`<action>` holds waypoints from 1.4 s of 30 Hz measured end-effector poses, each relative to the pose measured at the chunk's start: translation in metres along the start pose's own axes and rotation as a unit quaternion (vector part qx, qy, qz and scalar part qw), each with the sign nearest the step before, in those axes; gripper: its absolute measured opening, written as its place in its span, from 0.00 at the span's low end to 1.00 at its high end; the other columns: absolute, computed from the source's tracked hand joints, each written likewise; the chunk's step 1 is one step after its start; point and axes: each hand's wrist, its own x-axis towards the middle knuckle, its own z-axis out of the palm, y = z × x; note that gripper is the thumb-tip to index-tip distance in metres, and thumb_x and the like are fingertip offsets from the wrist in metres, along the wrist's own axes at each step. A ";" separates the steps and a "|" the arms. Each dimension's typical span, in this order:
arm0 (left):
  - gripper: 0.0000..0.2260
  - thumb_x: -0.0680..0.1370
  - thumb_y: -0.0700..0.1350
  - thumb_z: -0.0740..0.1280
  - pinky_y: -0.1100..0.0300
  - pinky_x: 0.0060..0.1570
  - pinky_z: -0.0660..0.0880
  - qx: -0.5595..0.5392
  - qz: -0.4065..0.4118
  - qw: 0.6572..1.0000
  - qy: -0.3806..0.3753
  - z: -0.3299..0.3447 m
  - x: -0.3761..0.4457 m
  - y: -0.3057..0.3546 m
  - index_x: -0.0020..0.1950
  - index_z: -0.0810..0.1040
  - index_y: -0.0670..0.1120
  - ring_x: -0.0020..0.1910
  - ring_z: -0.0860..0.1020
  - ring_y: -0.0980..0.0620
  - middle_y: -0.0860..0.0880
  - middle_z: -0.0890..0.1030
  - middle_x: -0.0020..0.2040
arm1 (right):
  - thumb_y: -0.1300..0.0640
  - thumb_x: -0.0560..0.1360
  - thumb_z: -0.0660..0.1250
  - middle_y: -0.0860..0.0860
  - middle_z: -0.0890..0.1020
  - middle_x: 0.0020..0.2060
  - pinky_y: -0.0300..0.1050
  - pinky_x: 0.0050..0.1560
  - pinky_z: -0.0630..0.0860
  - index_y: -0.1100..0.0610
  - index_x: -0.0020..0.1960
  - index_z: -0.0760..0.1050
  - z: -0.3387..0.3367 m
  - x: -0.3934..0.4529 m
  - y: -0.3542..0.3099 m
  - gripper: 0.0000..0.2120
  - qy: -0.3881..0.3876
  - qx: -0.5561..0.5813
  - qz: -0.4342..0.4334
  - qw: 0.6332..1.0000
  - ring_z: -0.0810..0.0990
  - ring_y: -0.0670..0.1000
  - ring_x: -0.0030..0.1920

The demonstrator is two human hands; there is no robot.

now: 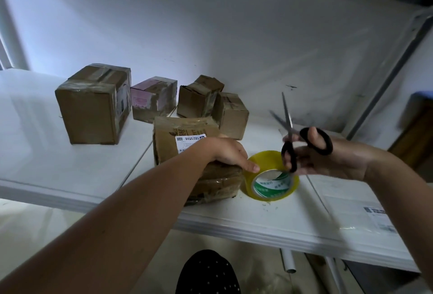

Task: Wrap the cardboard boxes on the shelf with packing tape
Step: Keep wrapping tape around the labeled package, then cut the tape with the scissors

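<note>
A flat cardboard box (187, 139) with a white label lies near the front edge of the white shelf (70, 167). My left hand (230, 154) presses down on its right end, fingertips touching a yellow roll of packing tape (271, 177) that lies flat beside the box. My right hand (328, 155) hovers above the roll and holds black-handled scissors (304, 139), blades spread and pointing up and away.
Several taped cardboard boxes stand further back: a large one (93, 106), a pink-faced one (153, 99) and two small ones (210, 101). A white mailer with a label (351, 204) lies at the right. A shelf post (386, 78) rises at the right.
</note>
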 end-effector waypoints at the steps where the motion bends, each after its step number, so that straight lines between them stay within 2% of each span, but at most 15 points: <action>1: 0.28 0.71 0.64 0.69 0.53 0.65 0.69 0.009 -0.001 1.000 -0.003 -0.001 0.001 0.001 0.65 0.76 0.49 0.63 0.72 0.48 0.49 0.74 0.65 | 0.33 0.46 0.80 0.57 0.80 0.44 0.46 0.49 0.80 0.58 0.58 0.70 0.003 -0.005 0.002 0.49 -0.060 -0.005 0.028 0.998 0.81 0.55 0.46; 4: 0.27 0.71 0.62 0.70 0.49 0.67 0.66 0.018 -0.004 1.000 -0.017 -0.006 0.005 0.005 0.66 0.76 0.50 0.65 0.69 0.47 0.50 0.72 0.67 | 0.33 0.54 0.77 0.58 0.77 0.48 0.49 0.56 0.75 0.61 0.65 0.64 0.011 -0.015 0.013 0.51 -0.193 -0.069 0.093 0.974 0.79 0.55 0.50; 7: 0.31 0.71 0.63 0.69 0.46 0.70 0.64 0.030 -0.017 0.998 -0.060 -0.010 0.009 0.007 0.69 0.73 0.49 0.69 0.67 0.45 0.48 0.71 0.70 | 0.31 0.50 0.77 0.55 0.76 0.46 0.51 0.58 0.74 0.61 0.62 0.64 0.016 -0.020 0.030 0.53 -0.222 -0.109 0.157 0.956 0.79 0.52 0.47; 11: 0.37 0.71 0.66 0.66 0.47 0.71 0.61 0.082 -0.058 0.989 -0.107 -0.016 0.016 0.014 0.74 0.67 0.46 0.72 0.63 0.44 0.46 0.65 0.74 | 0.29 0.44 0.77 0.54 0.77 0.45 0.53 0.59 0.73 0.59 0.57 0.68 0.028 -0.019 0.044 0.52 -0.173 -0.129 0.194 0.957 0.80 0.52 0.47; 16: 0.38 0.72 0.65 0.64 0.45 0.72 0.58 0.122 -0.091 0.979 -0.136 -0.020 0.021 0.023 0.76 0.62 0.46 0.75 0.58 0.43 0.46 0.61 0.76 | 0.28 0.47 0.75 0.53 0.78 0.43 0.49 0.56 0.77 0.59 0.51 0.70 0.042 -0.013 0.052 0.46 -0.123 -0.120 0.182 0.968 0.81 0.51 0.46; 18: 0.38 0.73 0.65 0.63 0.46 0.72 0.57 0.146 -0.101 0.974 -0.140 -0.021 0.022 0.024 0.76 0.61 0.45 0.75 0.57 0.41 0.45 0.59 0.77 | 0.27 0.51 0.73 0.53 0.79 0.42 0.47 0.54 0.78 0.60 0.50 0.70 0.046 -0.011 0.052 0.43 -0.101 -0.127 0.180 0.970 0.81 0.51 0.46; 21: 0.36 0.75 0.64 0.61 0.49 0.71 0.58 0.164 -0.110 0.969 -0.149 -0.023 0.025 0.026 0.76 0.59 0.44 0.75 0.58 0.42 0.44 0.59 0.77 | 0.33 0.64 0.68 0.53 0.79 0.41 0.53 0.60 0.77 0.59 0.48 0.71 0.056 -0.008 0.052 0.30 -0.066 -0.123 0.172 0.975 0.81 0.50 0.44; 25: 0.35 0.76 0.63 0.60 0.51 0.67 0.61 0.156 -0.130 0.964 -0.170 -0.025 0.026 0.028 0.76 0.59 0.44 0.74 0.60 0.41 0.43 0.60 0.76 | 0.40 0.70 0.64 0.52 0.79 0.37 0.52 0.58 0.77 0.59 0.46 0.71 0.071 0.001 0.053 0.20 -0.012 -0.082 0.173 0.982 0.81 0.50 0.39; 27: 0.35 0.76 0.64 0.61 0.51 0.65 0.63 0.155 -0.138 0.963 -0.172 -0.025 0.026 0.028 0.76 0.60 0.44 0.73 0.62 0.41 0.42 0.62 0.75 | 0.42 0.74 0.63 0.53 0.77 0.39 0.52 0.57 0.77 0.58 0.49 0.71 0.078 0.005 0.051 0.17 0.020 -0.065 0.166 0.984 0.81 0.50 0.38; 31: 0.34 0.76 0.64 0.60 0.50 0.65 0.66 0.159 -0.143 0.958 -0.189 -0.026 0.026 0.028 0.74 0.64 0.43 0.69 0.68 0.41 0.41 0.68 0.72 | 0.44 0.76 0.63 0.54 0.77 0.41 0.50 0.53 0.80 0.56 0.50 0.71 0.085 0.010 0.048 0.15 0.050 -0.064 0.159 0.984 0.82 0.50 0.38; 37: 0.32 0.76 0.63 0.61 0.50 0.66 0.67 0.171 -0.138 0.955 -0.197 -0.023 0.020 0.028 0.71 0.68 0.42 0.67 0.70 0.41 0.41 0.70 0.69 | 0.50 0.75 0.69 0.50 0.74 0.27 0.46 0.41 0.82 0.58 0.48 0.71 0.089 0.012 0.053 0.12 0.089 -0.043 0.145 0.984 0.74 0.46 0.26; 40: 0.31 0.77 0.63 0.60 0.49 0.68 0.66 0.158 -0.135 0.957 -0.201 -0.023 0.016 0.027 0.70 0.69 0.41 0.67 0.70 0.41 0.40 0.71 0.69 | 0.46 0.73 0.67 0.48 0.73 0.28 0.43 0.42 0.80 0.57 0.48 0.69 0.087 0.010 0.052 0.16 0.071 -0.049 0.144 0.986 0.73 0.45 0.27; 42: 0.32 0.76 0.64 0.60 0.48 0.70 0.64 0.140 -0.130 0.962 -0.196 -0.023 0.013 0.028 0.72 0.66 0.43 0.69 0.68 0.41 0.41 0.68 0.72 | 0.39 0.69 0.64 0.49 0.74 0.33 0.46 0.49 0.78 0.55 0.48 0.68 0.083 0.008 0.048 0.20 0.032 -0.086 0.154 0.984 0.75 0.46 0.33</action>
